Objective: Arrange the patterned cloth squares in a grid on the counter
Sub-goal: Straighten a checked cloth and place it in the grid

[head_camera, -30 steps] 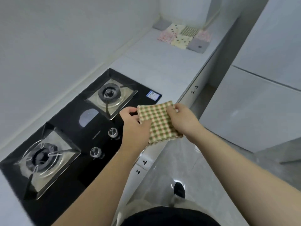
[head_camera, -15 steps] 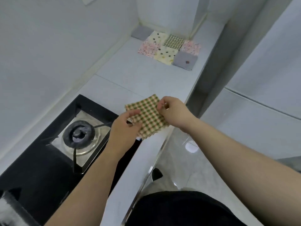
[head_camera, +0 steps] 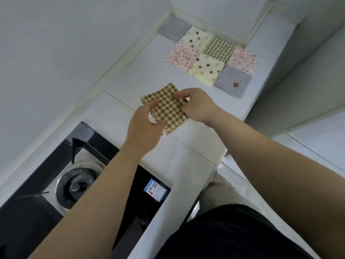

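checked cloth square (head_camera: 168, 109) pinched by left hand (head_camera: 143, 128) and right hand (head_camera: 197, 105) fingers above counter (head_camera: 196, 146).

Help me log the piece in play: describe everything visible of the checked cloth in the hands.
The checked cloth is a square of soft-looking fabric in olive-green and cream gingham, edges slightly wavy. It is held tilted above the counter, short of the laid squares. The left hand pinches its left edge, the right hand its right edge.
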The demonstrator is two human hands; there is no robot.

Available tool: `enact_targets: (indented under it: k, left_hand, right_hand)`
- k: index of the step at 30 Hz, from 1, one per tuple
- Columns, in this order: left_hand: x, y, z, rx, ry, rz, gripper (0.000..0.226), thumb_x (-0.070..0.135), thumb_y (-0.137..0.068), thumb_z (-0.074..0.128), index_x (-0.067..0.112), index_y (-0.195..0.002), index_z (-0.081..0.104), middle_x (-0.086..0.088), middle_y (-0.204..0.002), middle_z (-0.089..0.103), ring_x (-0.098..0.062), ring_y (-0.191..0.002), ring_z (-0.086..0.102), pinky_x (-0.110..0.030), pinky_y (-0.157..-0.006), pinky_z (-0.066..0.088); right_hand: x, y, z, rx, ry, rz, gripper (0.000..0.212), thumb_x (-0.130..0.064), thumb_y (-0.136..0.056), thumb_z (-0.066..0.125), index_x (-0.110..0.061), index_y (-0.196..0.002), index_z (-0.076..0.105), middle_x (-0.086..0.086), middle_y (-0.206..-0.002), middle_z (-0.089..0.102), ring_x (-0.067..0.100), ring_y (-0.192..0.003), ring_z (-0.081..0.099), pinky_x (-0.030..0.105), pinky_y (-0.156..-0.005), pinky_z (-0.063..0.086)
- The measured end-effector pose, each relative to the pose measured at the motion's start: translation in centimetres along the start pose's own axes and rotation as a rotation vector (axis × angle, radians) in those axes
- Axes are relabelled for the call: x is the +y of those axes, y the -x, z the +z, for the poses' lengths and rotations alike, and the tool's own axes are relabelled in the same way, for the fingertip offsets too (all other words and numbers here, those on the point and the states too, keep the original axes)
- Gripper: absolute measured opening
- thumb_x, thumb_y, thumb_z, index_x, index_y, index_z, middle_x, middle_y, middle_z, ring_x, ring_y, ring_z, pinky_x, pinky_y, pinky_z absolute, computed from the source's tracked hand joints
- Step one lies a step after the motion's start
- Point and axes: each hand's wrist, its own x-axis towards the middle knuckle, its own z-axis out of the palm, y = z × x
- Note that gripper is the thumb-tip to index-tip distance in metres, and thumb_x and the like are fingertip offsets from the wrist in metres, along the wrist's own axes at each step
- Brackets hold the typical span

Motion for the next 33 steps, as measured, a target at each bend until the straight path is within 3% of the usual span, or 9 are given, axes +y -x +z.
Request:
enact_targets:
  k: [3, 9, 15, 23, 29, 31, 33]
  left_hand:
    - [-0.1, -4.7, 1.6, 0.068, -0.023, -0.039, 0.063, 0.026, -0.085, 0.069, 0.034, -0.144, 0.048, 0.013, -0.139, 0.048, -0.022, -0.115, 0.064, -0.045, -0.092, 0.058]
    - [1.1, -15.9, 5.6, 0.187, -0.053, -0.203, 0.062, 0.02, -0.09, 0.068, 0.038, -0.146, 0.044, 0.01, -0.146, 0.046, -0.024, -0.116, 0.064, -0.045, -0.098, 0.055]
    - [3.1, -26.8, 6.4, 0.254, -0.098, -0.231, 0.064, 0.015, -0.09, 0.068, 0.033, -0.147, 0.044, 0.005, -0.147, 0.046, -0.026, -0.12, 0.061, -0.046, -0.1, 0.053]
    - [3.8, -36.9, 5.2, 0.278, -0.156, -0.253, 0.069, 0.014, -0.087, 0.071, 0.027, -0.149, 0.045, -0.001, -0.149, 0.047, -0.026, -0.125, 0.057, -0.048, -0.102, 0.052]
    - [2.8, -39.9, 5.4, 0.268, -0.178, -0.331, 0.073, 0.016, -0.086, 0.071, 0.026, -0.152, 0.041, -0.002, -0.147, 0.05, -0.026, -0.125, 0.058, -0.046, -0.104, 0.051]
    - [2.6, -40.3, 5.6, 0.259, -0.237, -0.34, 0.072, 0.015, -0.089, 0.067, 0.024, -0.154, 0.038, -0.005, -0.15, 0.046, -0.026, -0.129, 0.052, -0.038, -0.112, 0.043]
    - [2.6, -40.3, 5.9, 0.245, -0.348, -0.327, 0.069, 0.015, -0.093, 0.063, 0.021, -0.156, 0.034, -0.007, -0.151, 0.038, -0.027, -0.129, 0.049, -0.027, -0.104, 0.038]
  right_hand:
    - [0.5, -5.8, -1.0, -0.043, 0.049, -0.041, 0.057, 0.008, -0.089, 0.037, -0.018, -0.132, 0.065, 0.004, -0.147, 0.053, 0.022, -0.129, 0.055, 0.031, -0.103, 0.05]
    - [1.0, -18.0, -4.9, -0.118, 0.236, -0.103, 0.064, 0.009, -0.09, 0.038, -0.026, -0.139, 0.06, 0.001, -0.152, 0.046, 0.022, -0.129, 0.053, 0.025, -0.085, 0.051]
    - [-0.5, -29.1, -7.8, -0.121, 0.412, -0.27, 0.054, 0.006, -0.093, 0.047, -0.014, -0.143, 0.056, 0.009, -0.146, 0.053, 0.024, -0.135, 0.049, 0.028, -0.11, 0.039]
    - [-2.0, -40.4, -7.9, -0.132, 0.608, -0.34, 0.041, 0.0, -0.094, 0.054, -0.013, -0.132, 0.061, 0.009, -0.135, 0.058, 0.026, -0.122, 0.057, 0.035, -0.105, 0.045]
    - [-0.7, -43.9, -6.9, -0.118, 0.674, -0.407, 0.033, -0.007, -0.093, 0.055, -0.012, -0.124, 0.065, 0.011, -0.127, 0.06, 0.029, -0.117, 0.055, 0.042, -0.101, 0.048]
    - [-0.3, -44.2, -6.5, -0.098, 0.694, -0.448, 0.032, -0.007, -0.09, 0.058, -0.014, -0.12, 0.064, 0.009, -0.131, 0.056, 0.029, -0.123, 0.05, 0.043, -0.103, 0.047]
    - [0.1, -44.0, -6.2, -0.079, 0.71, -0.452, 0.031, -0.007, -0.089, 0.06, -0.013, -0.119, 0.064, 0.009, -0.135, 0.052, 0.032, -0.127, 0.045, 0.045, -0.106, 0.045]
